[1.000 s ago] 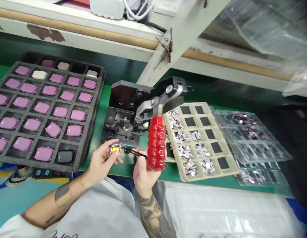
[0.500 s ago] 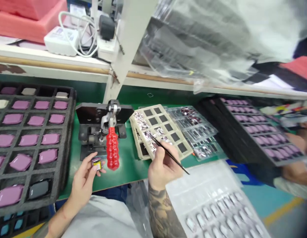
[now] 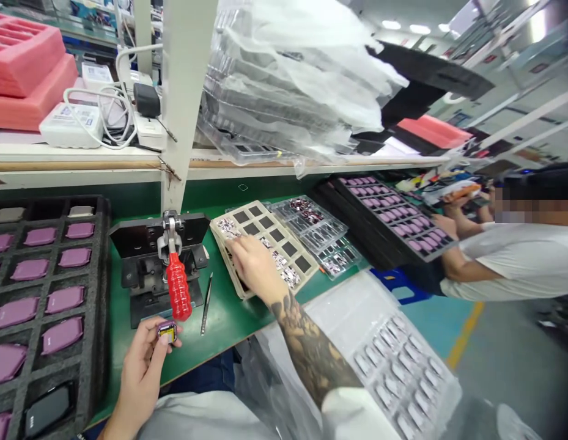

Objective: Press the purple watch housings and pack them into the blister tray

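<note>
My left hand point(image 3: 139, 376) grips a small purple smartwatch case point(image 3: 167, 333), its open side up with a yellow patch inside. My right hand point(image 3: 257, 267) reaches into a beige compartment tray point(image 3: 313, 267) that holds small shiny parts. Its fingers are drawn together over the tray's left part, and the fingertips and anything between them are hidden. Dark tweezers point(image 3: 206, 304) lie on the green bench between the hands. Just beyond my left hand stands a black toggle clamp fixture point(image 3: 141, 281) with a red ribbed handle point(image 3: 179, 288).
At left, a dark foam tray point(image 3: 95, 305) holds several purple watch cases. Clear plastic trays point(image 3: 332, 229) with small parts lie right of the beige tray. Farther right are a tilted black tray point(image 3: 394, 211) and a seated person point(image 3: 517, 256). A white post point(image 3: 183, 91) rises behind the clamp.
The tweezers have left my right hand and now lie on the bench. That hand has shifted toward the tray's left part. My left hand keeps the watch case; the view has turned right.
</note>
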`<action>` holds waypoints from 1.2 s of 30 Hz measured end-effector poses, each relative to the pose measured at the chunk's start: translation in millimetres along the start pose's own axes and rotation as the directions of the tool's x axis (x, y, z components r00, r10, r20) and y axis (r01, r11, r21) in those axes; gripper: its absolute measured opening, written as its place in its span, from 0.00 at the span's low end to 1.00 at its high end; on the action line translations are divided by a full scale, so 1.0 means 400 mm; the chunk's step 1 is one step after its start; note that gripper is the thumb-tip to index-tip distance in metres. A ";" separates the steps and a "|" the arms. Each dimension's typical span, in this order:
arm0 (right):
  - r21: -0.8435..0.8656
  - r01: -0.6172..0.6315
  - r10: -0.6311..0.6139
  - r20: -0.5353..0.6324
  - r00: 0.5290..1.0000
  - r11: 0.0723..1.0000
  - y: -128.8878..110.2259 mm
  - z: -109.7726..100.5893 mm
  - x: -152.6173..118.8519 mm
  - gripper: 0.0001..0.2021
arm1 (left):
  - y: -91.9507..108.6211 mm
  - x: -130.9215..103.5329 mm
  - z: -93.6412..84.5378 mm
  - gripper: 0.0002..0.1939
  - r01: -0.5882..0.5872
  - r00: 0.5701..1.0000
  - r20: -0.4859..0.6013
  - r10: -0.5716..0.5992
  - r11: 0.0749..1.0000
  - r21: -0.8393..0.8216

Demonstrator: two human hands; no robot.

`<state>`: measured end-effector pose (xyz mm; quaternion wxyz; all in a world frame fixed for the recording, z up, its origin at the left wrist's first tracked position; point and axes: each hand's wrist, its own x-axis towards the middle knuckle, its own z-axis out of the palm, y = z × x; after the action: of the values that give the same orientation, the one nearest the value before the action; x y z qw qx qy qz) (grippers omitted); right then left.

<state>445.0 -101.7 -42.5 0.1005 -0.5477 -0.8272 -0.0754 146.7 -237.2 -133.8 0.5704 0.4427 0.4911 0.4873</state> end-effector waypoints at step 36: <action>0.974 -0.092 0.269 0.034 0.963 0.208 -0.398 0.093 -0.151 0.06 | 0.065 0.020 0.002 0.07 -0.257 0.962 0.173 0.211 0.911 0.323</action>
<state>318.2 -208.5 -96.0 0.4841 -0.4528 -0.6158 0.4259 144.8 -225.7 -109.1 0.4538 0.6224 0.4722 0.4286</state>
